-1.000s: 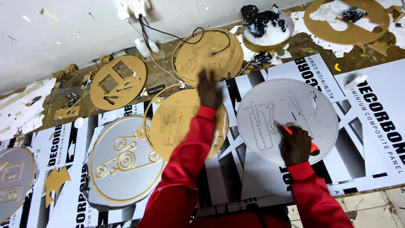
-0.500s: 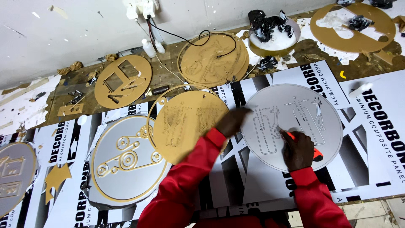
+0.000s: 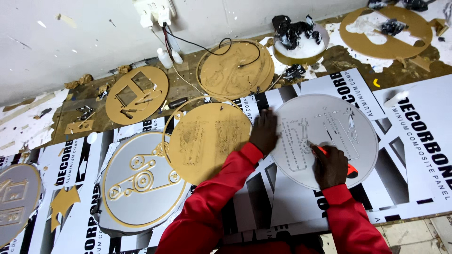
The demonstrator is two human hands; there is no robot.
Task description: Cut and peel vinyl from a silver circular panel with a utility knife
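Since the grey disc (image 3: 329, 136) looks thin, stiff and slick, it's pinned flat by the left hand (image 3: 264, 134) at its left edge, while an orange cutter (image 3: 349, 169) is gripped in the right hand (image 3: 331, 164) over its lower middle.

A workbench (image 3: 94, 94) covered with black-and-white printed panels (image 3: 414, 155), bearing a grey disc (image 3: 339, 117), gold discs (image 3: 212, 141) and white scraps (image 3: 23, 127).

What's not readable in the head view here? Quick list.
- Orange tool: mostly hidden under the right hand; its tip and kind cannot be told.
- Grey disc: engraved lines too faint and fine to read; left rim covered by the left hand.
- Far-left grey disc: cut off by the frame edge.
- Black clump on the white disc: too small and dark to identify.
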